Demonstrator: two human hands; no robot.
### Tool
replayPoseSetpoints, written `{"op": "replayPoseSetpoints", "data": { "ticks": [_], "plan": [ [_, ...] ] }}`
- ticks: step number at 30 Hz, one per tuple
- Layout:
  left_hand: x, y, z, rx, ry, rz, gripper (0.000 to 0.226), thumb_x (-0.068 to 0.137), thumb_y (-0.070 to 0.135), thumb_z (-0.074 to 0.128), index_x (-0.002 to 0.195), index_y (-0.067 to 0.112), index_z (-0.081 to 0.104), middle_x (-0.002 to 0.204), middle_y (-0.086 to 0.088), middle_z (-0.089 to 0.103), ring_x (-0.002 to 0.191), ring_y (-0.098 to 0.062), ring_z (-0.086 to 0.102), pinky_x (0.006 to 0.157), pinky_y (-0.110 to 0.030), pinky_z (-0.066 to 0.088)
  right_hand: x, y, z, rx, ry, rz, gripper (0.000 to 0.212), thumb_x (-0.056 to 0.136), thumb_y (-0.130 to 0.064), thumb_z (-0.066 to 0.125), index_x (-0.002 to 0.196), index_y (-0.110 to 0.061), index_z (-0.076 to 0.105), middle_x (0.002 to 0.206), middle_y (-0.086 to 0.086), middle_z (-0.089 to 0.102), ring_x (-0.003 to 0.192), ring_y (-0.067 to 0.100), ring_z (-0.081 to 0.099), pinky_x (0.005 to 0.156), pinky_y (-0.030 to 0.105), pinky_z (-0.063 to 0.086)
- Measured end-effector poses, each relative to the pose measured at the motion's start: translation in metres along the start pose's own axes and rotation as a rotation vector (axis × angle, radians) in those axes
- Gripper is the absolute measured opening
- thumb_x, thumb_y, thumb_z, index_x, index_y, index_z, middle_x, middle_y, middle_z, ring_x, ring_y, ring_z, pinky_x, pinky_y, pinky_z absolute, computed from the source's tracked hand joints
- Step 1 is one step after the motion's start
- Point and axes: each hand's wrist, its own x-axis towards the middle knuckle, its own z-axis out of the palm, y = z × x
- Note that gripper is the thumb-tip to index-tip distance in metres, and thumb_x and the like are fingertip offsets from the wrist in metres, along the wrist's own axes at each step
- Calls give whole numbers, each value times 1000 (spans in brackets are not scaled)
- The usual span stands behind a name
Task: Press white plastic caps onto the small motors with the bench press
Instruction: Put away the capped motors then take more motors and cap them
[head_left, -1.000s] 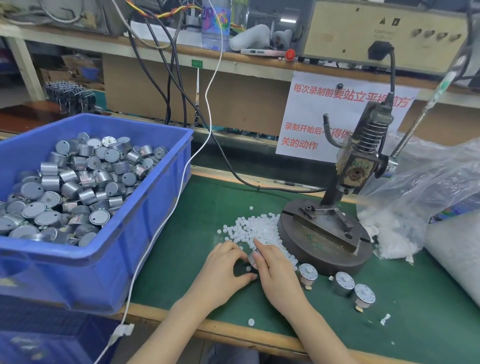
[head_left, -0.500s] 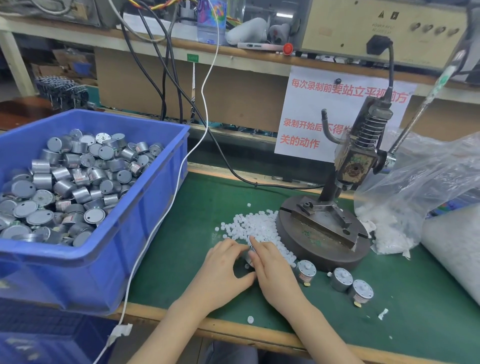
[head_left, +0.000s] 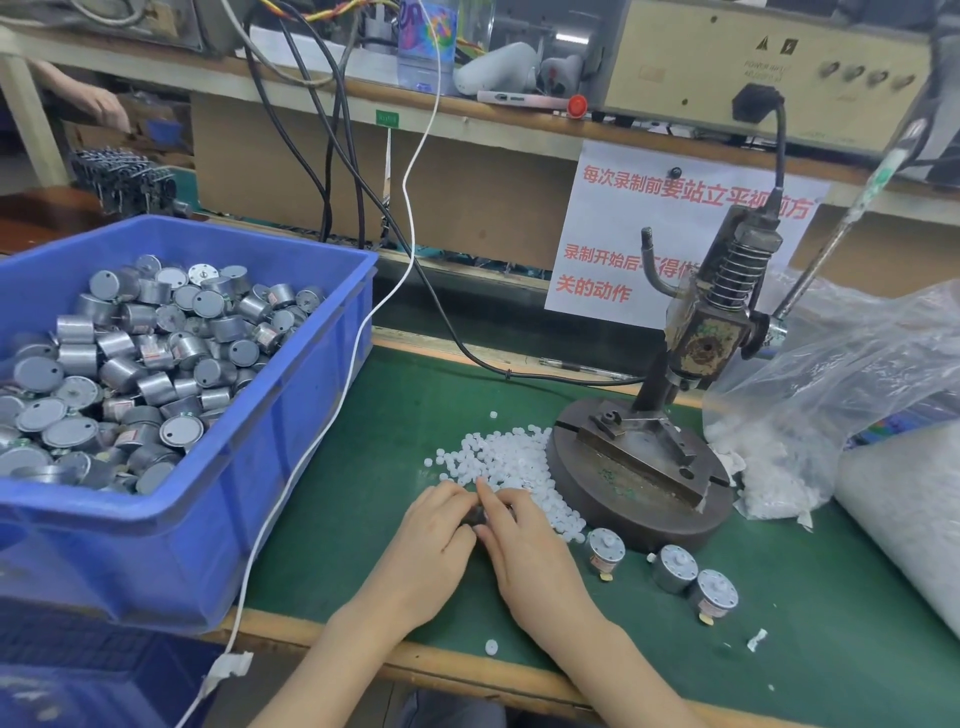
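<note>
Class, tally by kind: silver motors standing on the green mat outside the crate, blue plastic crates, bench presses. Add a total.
Small silver cylindrical motors on the green mat: 3
Blue plastic crate: 1
Dark metal bench press: 1
Total: 5

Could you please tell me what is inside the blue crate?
The blue crate holds a loose heap of small silver motors, lying at all angles. The heap and the near wall hide the crate's bottom and whatever lies lower down.
</note>
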Motion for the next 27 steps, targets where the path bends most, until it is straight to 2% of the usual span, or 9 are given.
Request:
{"op": "replayPoseSetpoints", "data": {
  "ticks": [6, 13, 16, 19, 22, 25, 27],
  "plan": [
    [3, -1, -1, -9, 51, -34, 23, 92, 2, 36, 91, 1, 59, 87, -1, 48, 88, -15, 45, 80, -19, 34, 1, 2, -1, 33, -10, -41, 50, 101, -26, 32, 148, -17, 17, 135, 4, 36, 117, 19, 41, 92, 30, 40],
    [4, 1, -1, 7, 61, -61, 22, 92, -2, 37, 82, -1, 57, 83, -3, 47, 84, -18, 46, 79, -22, 36, 4, 4, 1, -7, -10, -92, 49, 101, -24, 35, 147, -14, 23, 129, 9, 41, 111, 24, 44, 88, 33, 41],
    [5, 1, 0, 13, 71, -70, 23, 92, -2, 37, 80, -1, 56, 79, 3, 43, 83, -17, 45, 76, -21, 33, 4, 2, 2, -37, -20, -88, 49, 101, -25, 34, 147, -15, 22, 129, 10, 41, 111, 25, 44, 88, 32, 39],
    [6, 1, 1, 23, 85, -61, 23, 91, -1, 37, 79, 4, 55, 78, 6, 41, 81, -16, 44, 76, -22, 34, 3, 1, 0, -56, -16, -40, 48, 101, -29, 32, 147, -23, 21, 127, 7, 40, 109, 23, 44, 80, 30, 39],
    [6, -1, -1, 2, 103, -69, 23, 93, 0, 38, 81, 6, 57, 83, 2, 45, 84, -17, 46, 79, -23, 34, -1, 0, -5, -59, 22, 26, 42, 100, -32, 31, 143, -33, 30, 119, 5, 41, 105, 23, 46, 75, 29, 40],
    [5, -1, -2, 11, 123, -49, 25, 95, 3, 38, 97, 6, 63, 93, 4, 49, 93, -10, 47, 83, -14, 32, -6, 1, -13, -139, 36, 59, 37, 99, -38, 32, 133, -27, 43, 136, 3, 36, 118, 22, 43, 84, 30, 40],
    [4, -2, -1, 4, 138, -51, 26, 96, 5, 37, 99, 7, 63, 94, 6, 50, 95, -9, 47, 83, -12, 31, -5, 5, -24, -205, 14, 47, 38, 97, -40, 38, 129, -22, 45, 142, 0, 31, 119, 22, 41, 89, 32, 39]
  ]
}}
